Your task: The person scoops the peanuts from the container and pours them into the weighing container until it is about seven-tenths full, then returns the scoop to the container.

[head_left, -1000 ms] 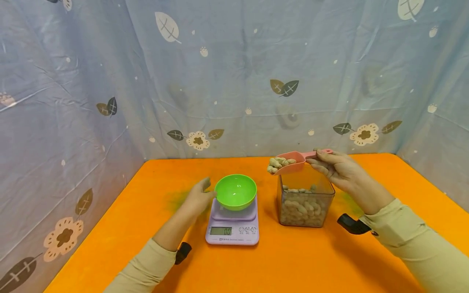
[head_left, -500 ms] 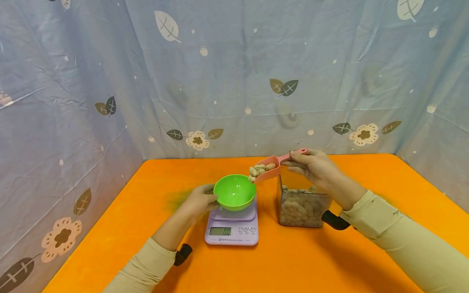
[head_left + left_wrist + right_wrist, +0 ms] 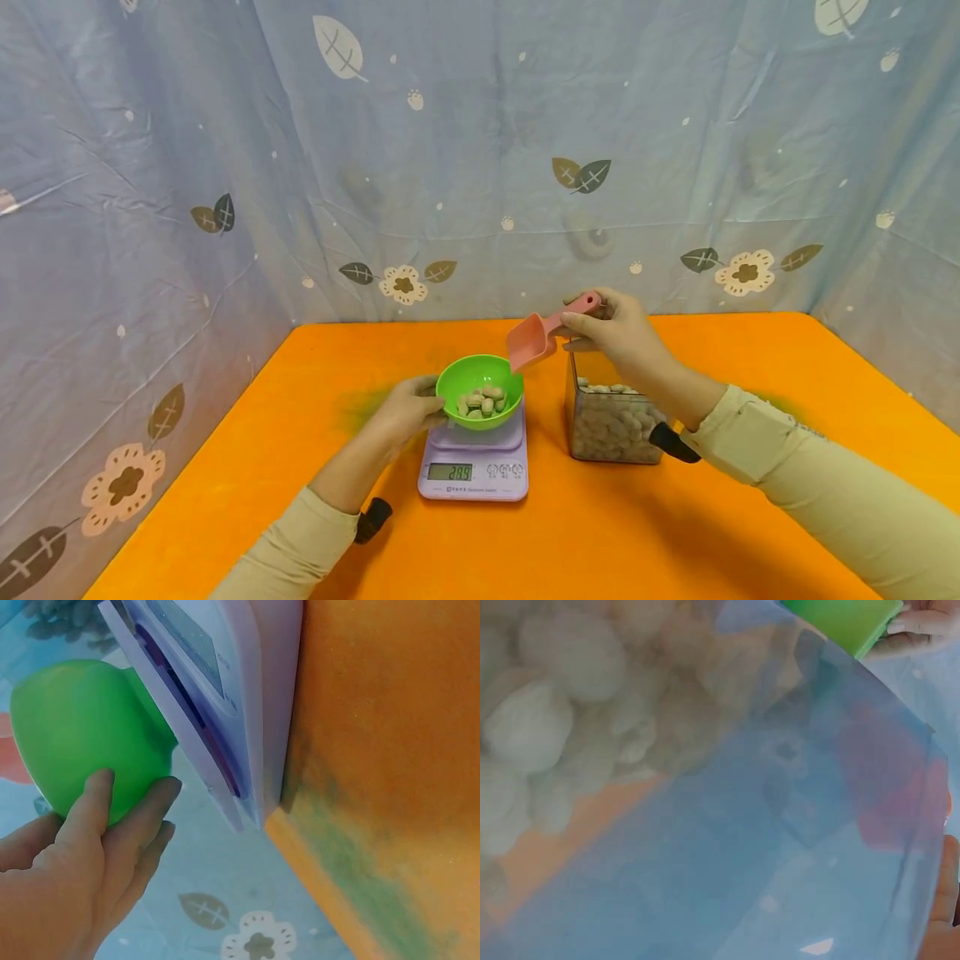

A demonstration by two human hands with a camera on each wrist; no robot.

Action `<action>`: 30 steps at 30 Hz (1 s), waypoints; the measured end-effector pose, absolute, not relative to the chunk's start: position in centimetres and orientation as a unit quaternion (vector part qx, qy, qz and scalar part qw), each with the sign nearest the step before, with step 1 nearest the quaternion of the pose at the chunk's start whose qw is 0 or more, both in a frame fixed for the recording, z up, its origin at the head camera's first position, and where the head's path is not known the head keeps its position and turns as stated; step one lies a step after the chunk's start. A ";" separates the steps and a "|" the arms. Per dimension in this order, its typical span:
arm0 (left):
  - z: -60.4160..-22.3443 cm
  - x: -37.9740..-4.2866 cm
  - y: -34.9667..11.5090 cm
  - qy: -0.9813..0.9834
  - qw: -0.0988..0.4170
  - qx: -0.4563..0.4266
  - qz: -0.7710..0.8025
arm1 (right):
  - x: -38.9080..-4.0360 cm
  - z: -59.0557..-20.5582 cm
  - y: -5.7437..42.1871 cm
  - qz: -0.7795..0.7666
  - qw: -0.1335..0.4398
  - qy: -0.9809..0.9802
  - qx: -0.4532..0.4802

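Observation:
A green bowl (image 3: 480, 375) sits on the purple kitchen scale (image 3: 474, 483), with several peanuts (image 3: 486, 403) inside. My left hand (image 3: 403, 410) holds the bowl by its left side; in the left wrist view its fingers (image 3: 94, 806) lie against the outer wall. The pink scoop (image 3: 529, 343) is tipped at the bowl's right rim, and no peanuts show in it. My right hand (image 3: 615, 329) grips its handle, above a see-through bin (image 3: 617, 450) of peanuts. In the right wrist view the bin wall covers much of the scene, and only part of the right hand shows.
Digits are lit on the scale's display (image 3: 450, 472). An orange tabletop (image 3: 570, 542) lies under everything. Patterned blue cloth (image 3: 480, 167) hangs behind the table and at both sides. The right forearm passes close to the bin's right side.
The scoop has moved left and tipped, and its peanuts are now in the bowl. My left hand has come to hold the bowl. The display has changed from zero to a higher reading.

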State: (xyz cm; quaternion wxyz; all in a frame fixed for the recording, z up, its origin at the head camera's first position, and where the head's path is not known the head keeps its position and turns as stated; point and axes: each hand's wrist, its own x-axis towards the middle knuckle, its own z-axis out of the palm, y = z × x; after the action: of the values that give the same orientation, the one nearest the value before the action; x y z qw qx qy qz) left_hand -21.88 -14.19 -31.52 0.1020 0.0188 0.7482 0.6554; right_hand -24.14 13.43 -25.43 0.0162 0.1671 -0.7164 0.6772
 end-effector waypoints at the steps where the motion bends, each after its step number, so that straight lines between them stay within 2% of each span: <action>1: -31.5 -21.9 -14.2 0.749 0.102 0.019 0.654 | -24.1 -25.3 13.6 0.684 0.020 -0.710 0.167; 9: -31.4 -21.8 -14.5 0.764 0.085 0.020 0.639 | -23.7 -24.3 16.9 0.806 -0.016 -0.570 0.160; 21: -29.0 -20.9 -14.5 0.787 -0.048 0.041 0.613 | -23.3 -22.6 23.8 0.847 -0.057 -0.504 0.161; 25: -28.4 -20.5 -12.6 0.768 -0.035 0.066 0.637 | -23.1 -22.3 25.6 0.805 -0.053 -0.577 0.128; 30: -28.3 -20.3 -9.3 0.746 0.031 0.079 0.661 | -23.1 -21.8 26.8 0.702 -0.043 -0.704 0.097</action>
State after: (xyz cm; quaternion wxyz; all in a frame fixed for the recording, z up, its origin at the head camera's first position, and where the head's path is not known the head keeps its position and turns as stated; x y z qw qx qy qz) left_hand -20.29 -9.34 -28.27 0.0313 0.0786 0.7457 0.6609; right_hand -23.09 26.77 -21.83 -0.0432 0.0974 -0.7037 0.7024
